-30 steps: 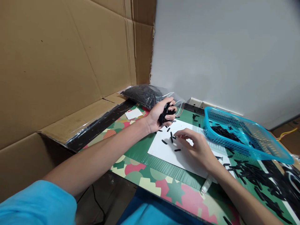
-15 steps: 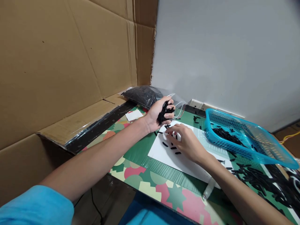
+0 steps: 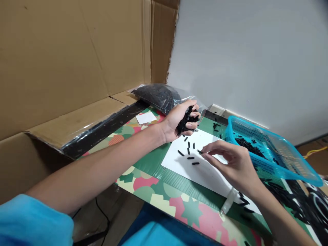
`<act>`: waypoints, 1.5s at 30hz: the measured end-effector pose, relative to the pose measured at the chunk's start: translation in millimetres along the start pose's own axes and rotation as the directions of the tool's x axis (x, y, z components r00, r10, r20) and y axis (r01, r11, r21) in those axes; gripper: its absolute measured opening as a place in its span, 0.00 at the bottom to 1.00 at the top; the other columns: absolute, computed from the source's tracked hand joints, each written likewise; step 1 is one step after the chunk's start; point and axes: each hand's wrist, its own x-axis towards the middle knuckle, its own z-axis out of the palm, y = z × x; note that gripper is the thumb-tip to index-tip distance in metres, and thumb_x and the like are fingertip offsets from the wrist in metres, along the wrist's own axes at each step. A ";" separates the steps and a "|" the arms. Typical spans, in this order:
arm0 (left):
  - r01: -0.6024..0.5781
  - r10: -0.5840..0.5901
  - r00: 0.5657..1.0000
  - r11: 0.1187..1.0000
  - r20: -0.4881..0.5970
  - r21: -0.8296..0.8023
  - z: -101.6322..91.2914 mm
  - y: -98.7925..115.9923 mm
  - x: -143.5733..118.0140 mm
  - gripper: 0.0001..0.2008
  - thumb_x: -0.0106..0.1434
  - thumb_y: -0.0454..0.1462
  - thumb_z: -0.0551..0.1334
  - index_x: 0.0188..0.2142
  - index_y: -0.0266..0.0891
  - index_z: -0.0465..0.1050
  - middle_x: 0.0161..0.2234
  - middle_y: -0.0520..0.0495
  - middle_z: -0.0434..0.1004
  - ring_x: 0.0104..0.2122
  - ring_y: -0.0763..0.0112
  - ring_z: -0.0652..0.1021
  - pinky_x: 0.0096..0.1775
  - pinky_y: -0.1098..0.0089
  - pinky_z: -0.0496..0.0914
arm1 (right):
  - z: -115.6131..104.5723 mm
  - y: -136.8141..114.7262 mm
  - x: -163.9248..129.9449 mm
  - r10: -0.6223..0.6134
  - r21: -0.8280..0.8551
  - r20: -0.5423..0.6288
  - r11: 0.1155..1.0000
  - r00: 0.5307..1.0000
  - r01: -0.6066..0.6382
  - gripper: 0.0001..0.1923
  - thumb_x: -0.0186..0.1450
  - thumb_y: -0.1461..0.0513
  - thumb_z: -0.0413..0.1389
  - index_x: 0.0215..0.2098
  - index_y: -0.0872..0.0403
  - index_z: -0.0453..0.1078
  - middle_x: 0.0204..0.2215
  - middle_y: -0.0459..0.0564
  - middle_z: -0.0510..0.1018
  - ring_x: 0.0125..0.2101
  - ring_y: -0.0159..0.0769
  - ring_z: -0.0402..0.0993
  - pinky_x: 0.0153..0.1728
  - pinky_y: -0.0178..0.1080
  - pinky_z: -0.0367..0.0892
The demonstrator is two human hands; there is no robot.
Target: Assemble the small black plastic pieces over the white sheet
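Note:
My left hand (image 3: 181, 118) is curled around a bunch of small black strips (image 3: 187, 120), held above the far left part of a white sheet (image 3: 176, 167). Between thumb and fingertips, my right hand (image 3: 230, 160) pinches one small black strip (image 3: 200, 151) just over the sheet. Several like it lie scattered on the white surface, among them one strip (image 3: 195, 163) close to the near side. What exactly these strips are I cannot make out.
A clear plastic bag (image 3: 159, 95) full of dark material lies behind my left hand. To the right stands a blue basket (image 3: 282, 164) with black strips inside. More strips (image 3: 282, 194) are heaped on the green tabletop. Cardboard (image 3: 77, 61) walls the left side.
My right hand has drawn back to the right and now pinches one strip. The left hand, still full, has shifted slightly to the right in the view.

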 end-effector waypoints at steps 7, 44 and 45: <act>0.218 -0.232 0.970 0.962 0.069 0.161 14.5 -28.3 -2.4 0.18 0.63 0.47 0.67 0.29 0.42 0.61 0.23 0.59 0.57 0.12 0.82 0.59 0.11 0.79 0.52 | -19.5 11.6 -27.9 -0.023 0.050 -0.210 0.998 0.977 0.034 0.07 0.65 0.62 0.69 0.41 0.50 0.79 0.35 0.49 0.83 0.34 0.38 0.81 0.37 0.41 0.82; 0.364 -0.432 0.890 0.866 0.145 0.342 29.4 -45.8 -10.7 0.17 0.68 0.47 0.62 0.29 0.40 0.60 0.21 0.59 0.56 0.14 0.85 0.55 0.13 0.83 0.54 | -19.6 4.6 -16.3 0.073 0.437 -0.255 0.898 0.964 0.047 0.05 0.67 0.61 0.67 0.39 0.54 0.78 0.29 0.46 0.83 0.29 0.33 0.81 0.32 0.37 0.79; 0.349 -0.413 0.901 0.872 0.133 0.343 29.6 -44.9 -10.0 0.17 0.68 0.47 0.62 0.29 0.40 0.60 0.21 0.59 0.56 0.13 0.84 0.56 0.13 0.83 0.54 | -19.8 4.6 -16.4 0.075 0.427 -0.253 0.904 0.965 0.042 0.04 0.67 0.61 0.67 0.38 0.54 0.78 0.29 0.46 0.83 0.28 0.33 0.81 0.32 0.37 0.79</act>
